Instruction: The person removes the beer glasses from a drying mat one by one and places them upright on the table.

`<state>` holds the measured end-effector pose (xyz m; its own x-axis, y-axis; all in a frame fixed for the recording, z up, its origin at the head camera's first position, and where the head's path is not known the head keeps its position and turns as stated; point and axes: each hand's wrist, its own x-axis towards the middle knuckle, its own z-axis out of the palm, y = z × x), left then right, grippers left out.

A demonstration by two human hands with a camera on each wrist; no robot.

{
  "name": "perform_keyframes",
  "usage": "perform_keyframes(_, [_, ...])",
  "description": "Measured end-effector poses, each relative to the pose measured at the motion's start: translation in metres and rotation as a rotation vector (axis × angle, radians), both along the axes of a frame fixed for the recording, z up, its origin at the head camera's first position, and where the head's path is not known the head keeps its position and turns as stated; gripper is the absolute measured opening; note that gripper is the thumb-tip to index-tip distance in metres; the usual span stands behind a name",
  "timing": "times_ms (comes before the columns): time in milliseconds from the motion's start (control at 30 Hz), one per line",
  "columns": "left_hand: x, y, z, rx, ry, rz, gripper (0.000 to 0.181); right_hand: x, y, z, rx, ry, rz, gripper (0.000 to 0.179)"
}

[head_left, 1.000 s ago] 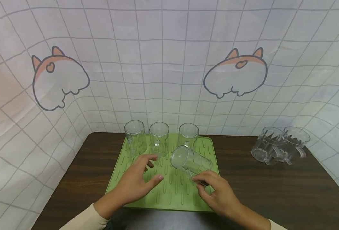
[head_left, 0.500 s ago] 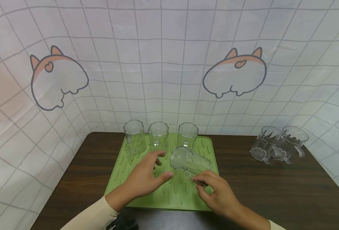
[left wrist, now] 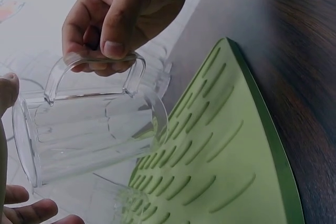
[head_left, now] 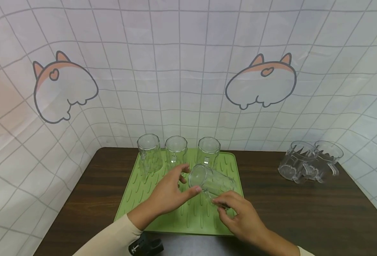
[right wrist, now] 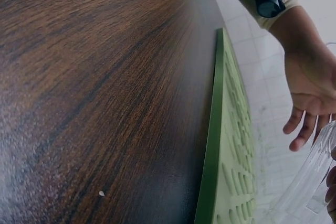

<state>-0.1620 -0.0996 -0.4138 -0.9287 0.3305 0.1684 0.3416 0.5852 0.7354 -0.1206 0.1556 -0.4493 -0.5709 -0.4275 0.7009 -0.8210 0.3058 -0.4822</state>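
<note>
Glass mug (head_left: 220,182) — right fingers (head_left: 228,199) pinch its handle (left wrist: 55,80), left fingers (head_left: 178,172) spread.

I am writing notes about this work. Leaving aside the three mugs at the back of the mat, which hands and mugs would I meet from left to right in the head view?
Left hand, tilted mug held by its handle, right hand, first upright mug, second upright mug.

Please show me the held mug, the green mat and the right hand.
Held mug (left wrist: 90,132), left wrist view: its side wall.
Green mat (head_left: 189,215), head view: bare near part.
Right hand (head_left: 238,212), head view: its back.
</note>
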Motion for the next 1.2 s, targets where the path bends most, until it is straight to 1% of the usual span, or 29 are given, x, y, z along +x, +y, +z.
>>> perform_keyframes(233, [-0.0011, 0.0045, 0.0014, 0.011, 0.005, -0.004, 0.087, 0.0004, -0.0002, -0.0001, 0.002, -0.002, 0.012, 0.022])
perform_keyframes(467, [-0.0023, 0.0077, 0.0005, 0.008, 0.015, -0.002, 0.087, 0.0001, -0.0019, -0.0009, -0.003, 0.028, 0.029, 0.034])
perform_keyframes(567, [-0.0030, 0.0088, -0.0006, 0.002, 0.029, -0.001, 0.087, 0.0004, -0.0020, -0.0018, -0.002, 0.036, 0.027, 0.035])
perform_keyframes(667, [-0.0035, 0.0089, -0.0012, 0.010, 0.042, 0.005, 0.085, 0.0009, -0.0019, -0.0026, 0.001, 0.050, 0.023, 0.030])
perform_keyframes(767, [-0.0034, 0.0074, -0.0022, 0.034, 0.043, 0.011, 0.082, 0.0011, -0.0017, -0.0029, 0.005, 0.071, 0.021, 0.021])
perform_keyframes(833, [-0.0032, 0.0062, -0.0030, 0.050, 0.041, 0.014, 0.080, 0.0011, -0.0013, -0.0021, 0.008, 0.082, 0.012, 0.019])
perform_keyframes(900, [-0.0030, 0.0049, -0.0039, 0.071, 0.031, 0.013, 0.080, 0.0006, -0.0008, -0.0008, 0.009, 0.091, -0.003, 0.023])
perform_keyframes(1100, [-0.0025, 0.0009, -0.0057, 0.122, 0.022, 0.000, 0.077, -0.0005, 0.0011, 0.0028, 0.000, 0.115, -0.082, 0.034])
perform_keyframes(1200, [-0.0024, -0.0006, -0.0063, 0.134, 0.025, -0.005, 0.076, 0.0003, 0.0021, 0.0039, -0.013, 0.095, -0.115, 0.038])
